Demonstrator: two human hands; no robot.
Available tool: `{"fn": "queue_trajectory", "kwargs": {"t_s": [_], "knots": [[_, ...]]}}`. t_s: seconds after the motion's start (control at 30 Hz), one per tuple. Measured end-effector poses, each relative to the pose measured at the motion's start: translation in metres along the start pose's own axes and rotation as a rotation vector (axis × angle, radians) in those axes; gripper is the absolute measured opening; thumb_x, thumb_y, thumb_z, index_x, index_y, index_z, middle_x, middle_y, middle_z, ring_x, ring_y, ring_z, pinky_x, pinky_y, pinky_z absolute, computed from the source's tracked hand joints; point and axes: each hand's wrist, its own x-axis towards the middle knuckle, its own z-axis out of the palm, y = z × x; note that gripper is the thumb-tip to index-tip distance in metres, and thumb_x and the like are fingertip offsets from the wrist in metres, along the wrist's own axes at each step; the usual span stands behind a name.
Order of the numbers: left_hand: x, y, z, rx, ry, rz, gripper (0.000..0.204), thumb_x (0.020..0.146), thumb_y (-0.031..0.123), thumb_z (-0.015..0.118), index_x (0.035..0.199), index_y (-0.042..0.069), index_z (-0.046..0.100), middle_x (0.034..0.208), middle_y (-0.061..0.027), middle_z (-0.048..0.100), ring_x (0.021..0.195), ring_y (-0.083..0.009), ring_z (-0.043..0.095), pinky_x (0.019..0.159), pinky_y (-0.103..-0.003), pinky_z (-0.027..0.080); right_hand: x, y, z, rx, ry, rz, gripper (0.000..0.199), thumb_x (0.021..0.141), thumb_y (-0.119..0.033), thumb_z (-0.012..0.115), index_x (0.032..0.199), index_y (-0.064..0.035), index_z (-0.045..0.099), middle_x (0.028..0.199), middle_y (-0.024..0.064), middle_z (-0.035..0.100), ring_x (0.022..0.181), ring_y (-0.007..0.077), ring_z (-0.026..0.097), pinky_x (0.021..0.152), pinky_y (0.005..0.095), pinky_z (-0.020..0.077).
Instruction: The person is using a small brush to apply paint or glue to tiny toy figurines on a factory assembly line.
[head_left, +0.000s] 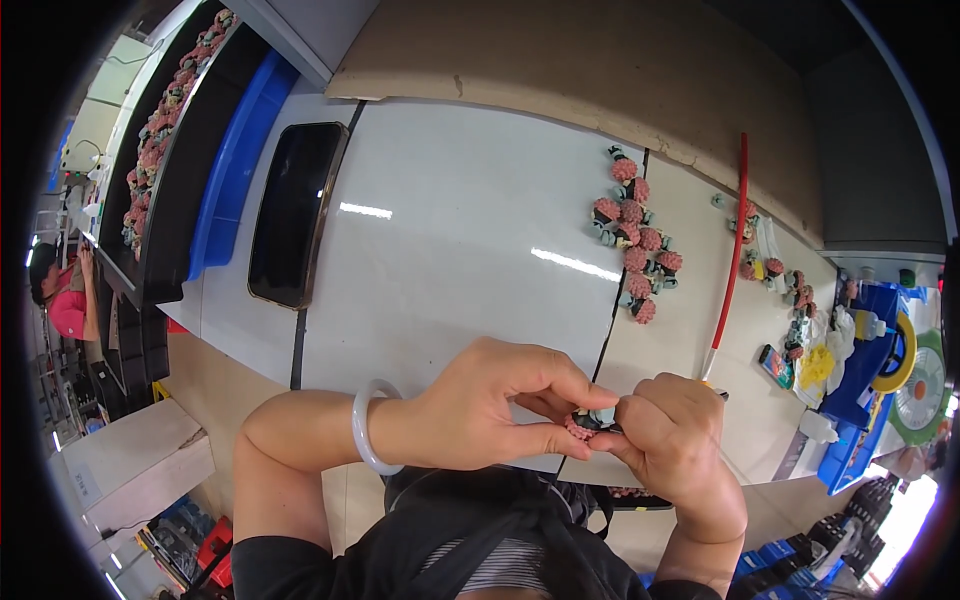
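Note:
In front of my body, my left hand (pixel 500 405) pinches a small pink, black and pale green figurine (pixel 583 425) between thumb and fingers. A pale bangle (pixel 362 428) circles my left wrist. My right hand (pixel 675 430) is curled closed against the figurine's right side, thumb and forefinger pressed to it. Its palm side is hidden, so I cannot tell whether it holds anything else. Beyond the right knuckles a long red-handled stick with a pale metal end (pixel 733 255) slants across the table, its near end close to that hand.
Several similar figurines (pixel 637 235) lie in a cluster beyond my hands. More sit at right, near a blue bin (pixel 868 350) and a green fan (pixel 915 390). A black phone (pixel 297 215) lies at left, beside a blue tray (pixel 235 170) and a black tray (pixel 190 190) of figurines.

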Motion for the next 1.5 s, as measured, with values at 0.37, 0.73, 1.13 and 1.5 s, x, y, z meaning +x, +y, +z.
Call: {"fn": "queue_trajectory", "kwargs": {"t_s": [0.37, 0.73, 1.13, 1.5], "knots": [[0.003, -0.0018, -0.0004, -0.048, 0.009, 0.098, 0.032, 0.065, -0.005, 0.073, 0.094, 0.003, 0.063, 0.086, -0.0081, 0.056, 0.076, -0.0133, 0.057, 0.064, -0.021, 0.05, 0.0008, -0.001, 0.0, -0.023, 0.027, 0.009, 0.042, 0.071, -0.043, 0.062, 0.058, -0.0065, 0.045, 0.05, 0.0037, 0.04, 0.043, 0.0208, 0.042, 0.04, 0.0322, 0.0306], [0.0035, 0.0016, -0.0009, 0.045, 0.018, 0.092, 0.032, 0.062, 0.0, 0.077, 0.092, 0.002, 0.065, 0.074, -0.0051, 0.054, 0.069, -0.0113, 0.054, 0.059, -0.021, 0.048, 0.0002, -0.0019, -0.001, -0.022, -0.017, -0.014, 0.041, 0.072, -0.041, 0.062, 0.059, -0.0065, 0.044, 0.051, 0.0038, 0.041, 0.045, 0.0208, 0.044, 0.04, 0.032, 0.032], [0.0033, 0.0016, -0.0021, -0.071, -0.047, 0.045, 0.024, 0.071, -0.005, 0.067, 0.094, -0.001, 0.058, 0.089, -0.0069, 0.05, 0.079, -0.0151, 0.06, 0.073, -0.026, 0.055, 0.0005, 0.0001, -0.002, 0.048, -0.017, 0.018, 0.037, 0.071, -0.038, 0.063, 0.061, -0.0071, 0.046, 0.05, 0.0043, 0.043, 0.044, 0.0221, 0.045, 0.04, 0.0327, 0.0331], [0.0041, 0.001, -0.0009, 0.152, 0.005, 0.204, 0.022, 0.069, -0.008, 0.066, 0.085, -0.001, 0.054, 0.086, -0.0093, 0.05, 0.082, -0.0191, 0.059, 0.072, -0.027, 0.055, -0.0004, -0.0087, 0.0001, 0.067, -0.017, 0.142, 0.029, 0.069, -0.026, 0.068, 0.065, -0.0047, 0.048, 0.054, 0.0066, 0.045, 0.047, 0.0246, 0.046, 0.043, 0.0343, 0.0348]]}}
